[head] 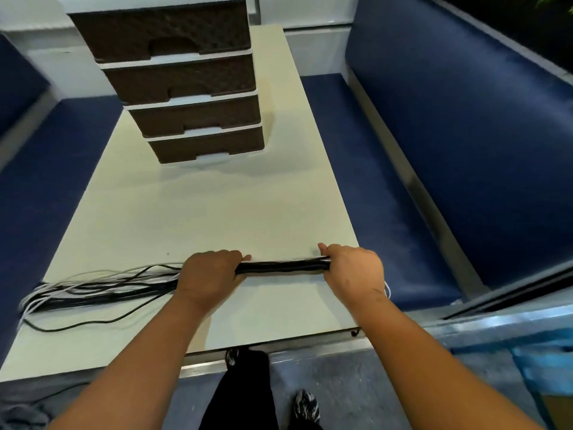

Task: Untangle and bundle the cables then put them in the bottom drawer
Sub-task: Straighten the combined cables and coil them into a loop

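Observation:
A bundle of black and white cables [280,265] lies stretched across the near part of the cream table [192,212]. My left hand [209,276] grips the bundle at its middle and my right hand [353,268] grips its right end, both fists closed around it. Left of my left hand the loose cable ends [93,290] fan out toward the table's left edge. A brown drawer unit with several drawers stands at the far end of the table; its bottom drawer [210,147] is closed.
Blue padded benches [387,193] flank the table on both sides, with a blue backrest on the right. The table's near edge has a metal rim [279,352]. My legs and shoes show below it on a grey floor.

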The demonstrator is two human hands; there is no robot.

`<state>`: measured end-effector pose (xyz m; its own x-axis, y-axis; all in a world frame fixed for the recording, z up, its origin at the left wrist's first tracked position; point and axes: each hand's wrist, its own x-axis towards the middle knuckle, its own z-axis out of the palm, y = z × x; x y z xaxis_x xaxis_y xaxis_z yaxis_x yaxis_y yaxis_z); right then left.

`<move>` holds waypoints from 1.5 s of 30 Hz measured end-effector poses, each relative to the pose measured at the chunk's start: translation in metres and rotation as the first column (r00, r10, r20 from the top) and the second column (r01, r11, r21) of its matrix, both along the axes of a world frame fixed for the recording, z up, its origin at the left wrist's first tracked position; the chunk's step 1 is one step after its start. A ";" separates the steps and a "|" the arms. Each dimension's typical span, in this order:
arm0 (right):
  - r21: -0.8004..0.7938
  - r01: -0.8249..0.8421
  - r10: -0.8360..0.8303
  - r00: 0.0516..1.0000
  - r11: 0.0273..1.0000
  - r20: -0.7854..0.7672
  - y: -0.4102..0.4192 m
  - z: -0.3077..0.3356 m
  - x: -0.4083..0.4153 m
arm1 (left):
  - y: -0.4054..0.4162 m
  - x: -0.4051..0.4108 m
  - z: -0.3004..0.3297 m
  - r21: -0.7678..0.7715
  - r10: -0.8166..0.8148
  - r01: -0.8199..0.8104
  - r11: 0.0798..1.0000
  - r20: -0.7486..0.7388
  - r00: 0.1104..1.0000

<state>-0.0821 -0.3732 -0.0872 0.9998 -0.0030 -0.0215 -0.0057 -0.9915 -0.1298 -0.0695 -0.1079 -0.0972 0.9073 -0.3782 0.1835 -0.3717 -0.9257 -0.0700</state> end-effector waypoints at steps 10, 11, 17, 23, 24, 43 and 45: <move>0.033 -0.061 0.059 0.996 0.998 0.061 -0.003 0.000 -0.004 | 0.011 -0.004 -0.002 -0.076 0.078 -0.084 0.994 -0.079 0.994; 0.050 -0.075 0.071 0.994 0.996 0.078 -0.006 0.000 -0.005 | 0.010 -0.004 -0.001 -0.089 0.069 -0.076 0.993 -0.088 0.994; 0.319 -0.079 0.137 0.977 0.945 -0.166 -0.027 0.023 0.002 | 0.014 -0.003 -0.004 -0.162 0.049 -0.068 0.984 -0.114 0.992; -0.041 -0.186 0.169 0.950 0.982 -0.261 0.030 0.054 0.000 | 0.015 -0.002 -0.003 -0.159 0.042 -0.070 0.985 -0.170 0.985; -0.027 -0.234 0.226 0.958 0.972 -0.179 0.056 0.046 -0.005 | 0.014 -0.001 -0.001 -0.145 0.044 -0.071 0.987 -0.176 0.983; -0.062 0.054 -0.038 0.971 0.997 0.237 0.141 -0.016 -0.001 | 0.082 0.004 0.011 -0.038 -0.104 0.098 0.994 -0.222 0.970; -0.082 0.047 -0.028 0.975 0.996 0.221 0.143 -0.015 -0.001 | 0.098 0.004 0.014 -0.026 -0.103 0.099 0.995 -0.218 0.970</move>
